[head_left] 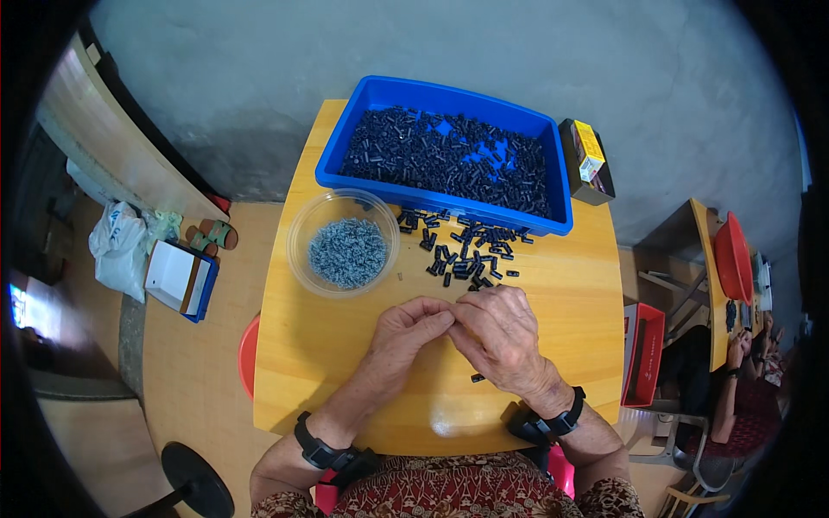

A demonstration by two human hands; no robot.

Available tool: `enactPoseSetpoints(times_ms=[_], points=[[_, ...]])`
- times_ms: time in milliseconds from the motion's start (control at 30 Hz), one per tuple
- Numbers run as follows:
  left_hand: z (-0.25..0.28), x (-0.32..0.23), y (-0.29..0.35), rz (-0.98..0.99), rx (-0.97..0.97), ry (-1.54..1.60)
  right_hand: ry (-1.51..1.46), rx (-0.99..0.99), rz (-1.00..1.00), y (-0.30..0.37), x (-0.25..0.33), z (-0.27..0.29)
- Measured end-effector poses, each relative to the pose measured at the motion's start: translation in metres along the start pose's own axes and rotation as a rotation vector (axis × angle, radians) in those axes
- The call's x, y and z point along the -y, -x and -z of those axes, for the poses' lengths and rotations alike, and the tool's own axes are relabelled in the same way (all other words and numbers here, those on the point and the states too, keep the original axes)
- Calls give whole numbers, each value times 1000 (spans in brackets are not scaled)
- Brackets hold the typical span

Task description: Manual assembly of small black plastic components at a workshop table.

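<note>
My left hand (pixel 399 335) and my right hand (pixel 503 335) meet over the middle of the wooden table (pixel 319 371). Their thumbs and fingertips are pinched together, and whatever they hold is too small and covered to make out. Just beyond the hands lies a loose heap of small black tube-like pieces (pixel 471 259). One stray black piece (pixel 477 377) rests beneath my right hand. To the left of the heap stands a clear round bowl (pixel 296 250) with many tiny silvery metal parts (pixel 347 252), perhaps screws or springs.
A big blue tub (pixel 449 207) full of black pieces fills the table's far side. Beside its right end is a dark box (pixel 602 185) holding a yellow carton (pixel 588 148). Red stools flank the table. On the right, another person (pixel 751 406) sits at a second table.
</note>
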State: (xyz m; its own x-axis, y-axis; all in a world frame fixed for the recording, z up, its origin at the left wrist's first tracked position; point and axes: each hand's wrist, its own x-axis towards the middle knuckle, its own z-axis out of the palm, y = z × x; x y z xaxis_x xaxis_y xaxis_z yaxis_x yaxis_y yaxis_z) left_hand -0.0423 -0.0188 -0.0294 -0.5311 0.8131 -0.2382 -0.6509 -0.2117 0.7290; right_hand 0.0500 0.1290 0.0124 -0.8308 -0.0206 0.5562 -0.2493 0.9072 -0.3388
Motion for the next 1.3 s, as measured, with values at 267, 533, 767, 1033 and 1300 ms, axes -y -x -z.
enactPoseSetpoints(times_ms=[267, 533, 767, 1033, 1300], points=[[-4, -4, 2, -29, 10, -114, -40, 2, 31, 1, -4, 4], [-3, -5, 2, -6, 10, -171, -49, -24, 30, -3, -1, 9], [-11, -8, 7, -163, -46, -438, -79, 44, 69, -2, -7, 12], [-12, -2, 3, -556, -215, -723, -82, 19, -277, 6, -35, 48], [-12, -9, 5, -597, -278, -768, -100, 41, -305, 15, -37, 51]])
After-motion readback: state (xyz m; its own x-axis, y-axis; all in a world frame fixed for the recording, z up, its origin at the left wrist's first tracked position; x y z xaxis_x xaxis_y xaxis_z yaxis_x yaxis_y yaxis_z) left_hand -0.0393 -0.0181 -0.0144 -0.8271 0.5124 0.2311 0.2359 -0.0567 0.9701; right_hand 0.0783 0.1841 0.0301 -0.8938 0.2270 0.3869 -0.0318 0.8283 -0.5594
